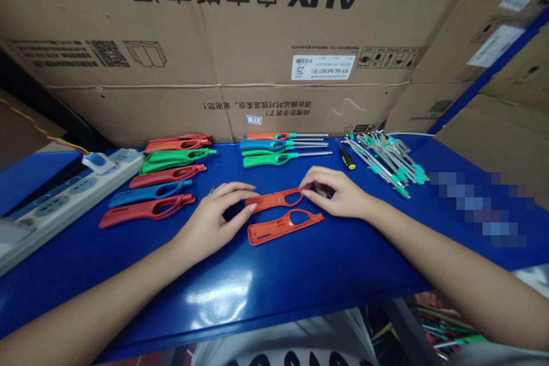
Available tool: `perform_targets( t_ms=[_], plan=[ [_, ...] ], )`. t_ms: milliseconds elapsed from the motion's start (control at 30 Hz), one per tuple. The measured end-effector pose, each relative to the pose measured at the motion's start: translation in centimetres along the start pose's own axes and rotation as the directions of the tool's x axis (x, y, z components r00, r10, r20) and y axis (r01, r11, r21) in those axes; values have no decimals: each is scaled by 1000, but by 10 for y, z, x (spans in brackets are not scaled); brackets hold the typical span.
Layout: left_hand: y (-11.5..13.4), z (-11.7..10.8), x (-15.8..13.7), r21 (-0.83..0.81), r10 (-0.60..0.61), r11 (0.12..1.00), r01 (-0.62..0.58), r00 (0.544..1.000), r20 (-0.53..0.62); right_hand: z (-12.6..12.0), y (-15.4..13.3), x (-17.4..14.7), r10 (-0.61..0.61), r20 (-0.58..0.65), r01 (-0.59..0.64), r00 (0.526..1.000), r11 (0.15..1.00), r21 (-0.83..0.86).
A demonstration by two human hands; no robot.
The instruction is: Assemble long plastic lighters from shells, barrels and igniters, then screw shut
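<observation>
Two orange lighter shell halves lie side by side on the blue table, their hollow insides facing up. My left hand (223,211) pinches the wide end of the farther shell half (274,200) between thumb and fingers. At its narrow end, beyond the trigger loop, the fingertips of my right hand (332,191) are closed on the same piece. Nearer to me, the second shell half (274,230) rests on the table, touched by neither hand.
Red, green and blue lighter shells (150,210) lie at left beside a white power strip (86,186). Lighters with metal tubes (274,159) lie behind my hands. A screwdriver (346,157) and a pile of metal tubes with teal parts (386,163) lie at right. Cardboard (240,57) walls the back.
</observation>
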State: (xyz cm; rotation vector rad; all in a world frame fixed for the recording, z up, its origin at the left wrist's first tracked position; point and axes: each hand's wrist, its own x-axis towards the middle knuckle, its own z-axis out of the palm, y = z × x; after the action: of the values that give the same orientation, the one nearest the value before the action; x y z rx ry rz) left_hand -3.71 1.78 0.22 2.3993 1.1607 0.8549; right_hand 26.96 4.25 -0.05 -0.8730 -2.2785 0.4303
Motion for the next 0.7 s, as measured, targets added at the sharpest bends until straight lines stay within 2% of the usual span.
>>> perform_targets(
  t_ms=[100, 200, 267, 300, 367, 467, 600, 700],
  plan=[
    [8, -3, -3, 3, 62, 998, -62, 998, 11, -18, 15, 0, 121, -153, -154, 981, 962, -224],
    [14, -3, -5, -17, 142, 990, -141, 986, 87, -49, 33, -4, 239, -349, -384, 906, 810, -443],
    [17, -2, -7, -18, 174, 985, -173, 973, 154, -72, 43, -8, 361, -482, -589, 798, 636, -499],
    [17, -1, -8, -15, 183, 983, -184, 966, 181, -83, 47, -10, 453, -501, -674, 737, 538, -506],
    [16, 0, -10, -11, 188, 982, -190, 958, 214, -103, 56, -15, 642, -451, -765, 620, 367, -529],
    [12, 2, -11, -17, 185, 982, -186, 956, 229, -120, 67, -23, 742, -374, -786, 557, 324, -527],
    [9, 3, -10, -33, 207, 978, -205, 950, 233, -121, 77, -27, 808, -276, -786, 520, 327, -525],
    [9, 2, -8, -58, 218, 976, -210, 952, 217, -116, 80, -26, 824, -250, -790, 509, 332, -515]
  ],
)
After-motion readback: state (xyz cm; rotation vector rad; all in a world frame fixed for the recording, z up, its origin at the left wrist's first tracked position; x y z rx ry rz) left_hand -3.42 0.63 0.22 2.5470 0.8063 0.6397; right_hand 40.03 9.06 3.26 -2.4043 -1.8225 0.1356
